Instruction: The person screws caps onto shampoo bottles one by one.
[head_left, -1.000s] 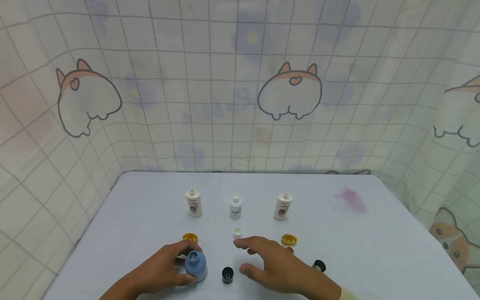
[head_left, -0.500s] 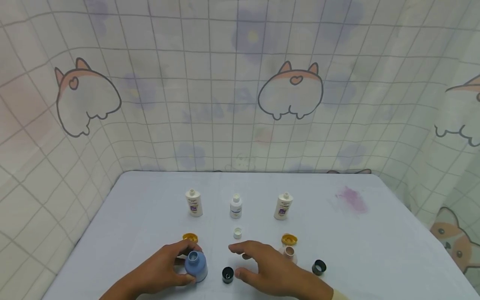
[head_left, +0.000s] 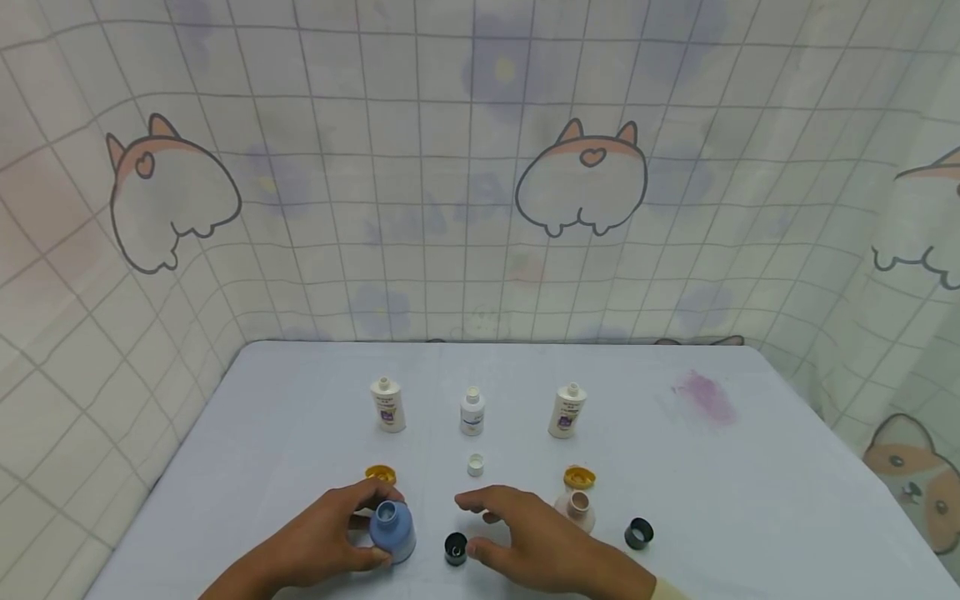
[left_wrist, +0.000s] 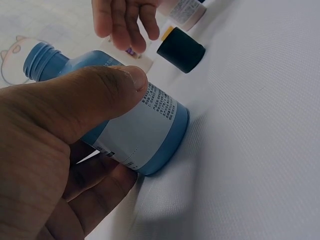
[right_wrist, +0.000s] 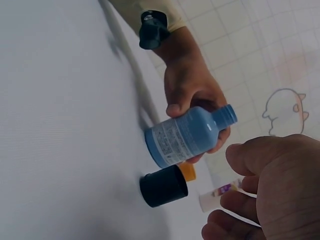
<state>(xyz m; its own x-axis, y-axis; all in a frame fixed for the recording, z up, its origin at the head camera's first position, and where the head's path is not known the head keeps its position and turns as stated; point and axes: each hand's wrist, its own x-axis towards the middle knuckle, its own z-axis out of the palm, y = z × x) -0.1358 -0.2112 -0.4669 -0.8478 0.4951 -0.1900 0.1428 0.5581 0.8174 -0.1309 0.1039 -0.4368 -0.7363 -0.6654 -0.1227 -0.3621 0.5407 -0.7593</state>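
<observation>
While the left hand (head_left: 318, 535) pinches the uncapped blue bottle (head_left: 399, 540) on the bench (head_left: 735, 500) and the right hand (head_left: 551, 543) hovers loosely spread near a black cap (head_left: 455, 551), the pink bottle (head_left: 574, 512) and white bottles (head_left: 472, 417) also stand open, so uncapping looks done, with none recapped.

"What's nearest on my feed?"

"I see the blue round plastic bottle (head_left: 392, 533) in the left hand (head_left: 330, 537), and a black cylindrical plastic cap (head_left: 455, 550) between it and the right hand (head_left: 540, 542)."

"And behind?"

"I have a small white round plastic cap (head_left: 476, 465), then a white round-shouldered plastic bottle (head_left: 472, 414) behind it, flanked by two white tapered plastic bottles (head_left: 388, 408)."
</observation>
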